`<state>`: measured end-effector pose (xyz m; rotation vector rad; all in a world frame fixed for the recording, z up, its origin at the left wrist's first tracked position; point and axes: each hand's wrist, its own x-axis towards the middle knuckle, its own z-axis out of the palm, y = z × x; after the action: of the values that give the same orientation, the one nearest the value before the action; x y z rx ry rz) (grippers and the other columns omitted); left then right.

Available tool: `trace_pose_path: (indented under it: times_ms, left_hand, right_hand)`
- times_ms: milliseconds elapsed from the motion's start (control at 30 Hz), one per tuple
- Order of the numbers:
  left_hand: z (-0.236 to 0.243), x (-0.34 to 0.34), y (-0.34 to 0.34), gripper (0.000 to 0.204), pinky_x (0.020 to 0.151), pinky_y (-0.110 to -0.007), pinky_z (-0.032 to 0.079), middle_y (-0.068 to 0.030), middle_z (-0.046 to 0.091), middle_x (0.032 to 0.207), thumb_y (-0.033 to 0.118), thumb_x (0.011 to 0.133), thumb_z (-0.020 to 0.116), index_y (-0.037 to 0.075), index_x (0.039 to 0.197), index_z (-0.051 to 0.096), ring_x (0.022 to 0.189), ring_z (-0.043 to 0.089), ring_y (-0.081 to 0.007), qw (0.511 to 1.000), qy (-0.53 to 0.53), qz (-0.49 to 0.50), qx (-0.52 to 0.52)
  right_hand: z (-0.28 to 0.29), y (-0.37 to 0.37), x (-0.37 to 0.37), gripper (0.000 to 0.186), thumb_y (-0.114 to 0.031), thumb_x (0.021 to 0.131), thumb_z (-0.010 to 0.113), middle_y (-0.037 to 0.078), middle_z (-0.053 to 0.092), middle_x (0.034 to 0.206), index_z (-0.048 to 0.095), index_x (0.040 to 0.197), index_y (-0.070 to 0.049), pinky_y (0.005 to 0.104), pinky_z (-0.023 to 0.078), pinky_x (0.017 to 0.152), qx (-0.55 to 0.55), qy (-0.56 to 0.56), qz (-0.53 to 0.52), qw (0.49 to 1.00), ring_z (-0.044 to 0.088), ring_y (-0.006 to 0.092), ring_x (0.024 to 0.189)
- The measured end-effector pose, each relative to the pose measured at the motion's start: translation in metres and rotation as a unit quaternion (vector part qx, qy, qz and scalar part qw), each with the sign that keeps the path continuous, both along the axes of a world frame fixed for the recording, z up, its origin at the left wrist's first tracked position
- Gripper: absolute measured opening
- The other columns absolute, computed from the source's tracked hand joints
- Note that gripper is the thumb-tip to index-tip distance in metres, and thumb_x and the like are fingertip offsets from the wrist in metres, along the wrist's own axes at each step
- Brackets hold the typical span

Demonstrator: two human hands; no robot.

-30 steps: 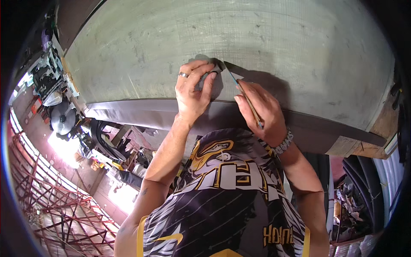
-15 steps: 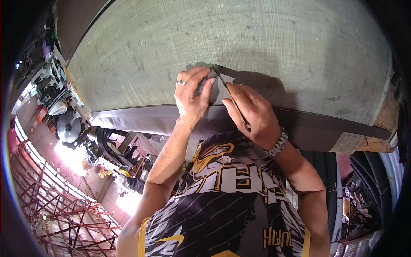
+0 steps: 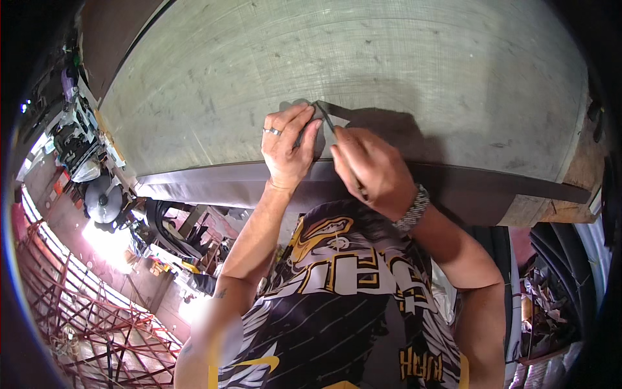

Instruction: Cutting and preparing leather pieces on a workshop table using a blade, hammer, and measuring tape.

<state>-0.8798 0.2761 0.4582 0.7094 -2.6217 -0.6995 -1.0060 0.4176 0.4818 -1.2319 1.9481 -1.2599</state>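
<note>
My left hand, with a ring on one finger, is closed near the front edge of the worktable. Its thumb and fingers pinch a small, thin grey piece against the tabletop; most of the piece is covered by the fingers. My right hand is wrapped around a slim, dark-tipped tool, slanting up and leftward. The tool's tip meets the grey piece beside my left fingertips. Its exact kind is too small to tell, and the palm hides its rear end.
A dark covering runs along the table's front edge, with a wooden part at the right corner. Below right stand dark rolls beside scraps. A round fan-like object and red metal bars are at left.
My right hand has turned further over the tool, covering more of its shaft. The tool's tip has shifted slightly left. My left hand has moved a little left, still pinching.
</note>
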Motion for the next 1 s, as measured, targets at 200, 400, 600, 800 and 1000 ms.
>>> trace_pose_path:
  times_ms: [200, 400, 600, 800, 1000]
  left_hand:
    - [0.005, 0.0, -0.004, 0.029, 0.081, -0.034, 0.055, -0.0111, 0.071, 0.105, 0.002, 0.075, 0.082, 0.003, 0.103, 0.072, 0.093, 0.066, -0.0267, 1.0, -0.011, -0.001, 0.002]
    - [0.022, -0.004, 0.002, 0.047, 0.078, -0.033, 0.054, -0.0068, 0.065, 0.109, 0.003, 0.093, 0.068, -0.003, 0.137, 0.052, 0.091, 0.064, -0.0194, 0.848, 0.124, 0.208, 0.472]
    - [0.064, -0.016, 0.009, 0.046, 0.076, -0.034, 0.049, -0.014, 0.062, 0.108, 0.012, 0.102, 0.055, 0.004, 0.146, 0.046, 0.087, 0.062, -0.0235, 0.677, 0.258, 0.112, 0.68]
    - [0.095, -0.01, 0.031, 0.027, 0.075, -0.034, 0.051, -0.0144, 0.065, 0.107, 0.022, 0.102, 0.057, 0.006, 0.125, 0.057, 0.083, 0.062, -0.0216, 0.549, 0.327, 0.081, 0.765]
    - [0.105, 0.012, 0.048, 0.023, 0.077, -0.033, 0.052, -0.0161, 0.061, 0.111, 0.026, 0.102, 0.057, 0.011, 0.119, 0.058, 0.085, 0.06, -0.0222, 0.503, 0.373, 0.067, 0.777]
  right_hand:
    - [-0.008, 0.014, -0.034, 0.023, -0.003, 0.093, 0.062, 0.02, 0.067, 0.096, 0.062, 0.114, 0.007, 0.0359, 0.053, 0.07, -0.039, -0.182, 0.015, 0.982, 0.069, 0.0291, 0.081]
    - [-0.025, 0.061, -0.119, 0.049, -0.035, 0.108, 0.035, 0.023, 0.068, 0.114, 0.059, 0.116, 0.007, 0.041, 0.054, 0.088, -0.111, -0.538, -0.234, 0.802, 0.069, 0.0294, 0.095]
    - [-0.062, 0.101, -0.185, 0.046, -0.027, 0.108, 0.034, 0.025, 0.065, 0.12, 0.052, 0.125, 0.012, 0.0417, 0.053, 0.095, -0.299, -0.692, -0.272, 0.598, 0.066, 0.0326, 0.105]
    - [-0.042, 0.115, -0.189, 0.048, -0.03, 0.107, 0.038, 0.024, 0.065, 0.119, 0.052, 0.128, 0.01, 0.0428, 0.052, 0.095, -0.338, -0.724, -0.269, 0.538, 0.064, 0.0327, 0.107]
    - [0.051, 0.072, -0.068, 0.034, -0.021, 0.102, 0.056, 0.016, 0.07, 0.107, 0.06, 0.124, 0.004, 0.0327, 0.057, 0.078, -0.09, -0.399, -0.137, 0.902, 0.069, 0.0212, 0.089]
